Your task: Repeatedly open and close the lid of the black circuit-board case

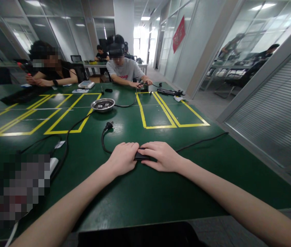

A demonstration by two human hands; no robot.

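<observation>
Gripping adapter (142, 157) — left hand (124, 157), right hand (160, 156), inside table edge (140, 222)

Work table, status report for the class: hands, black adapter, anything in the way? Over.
Left hand and right hand holding black adapter, partly covering it. Plug unconnected, beyond left hand. Metal bowl farther off, clear of both.
</observation>
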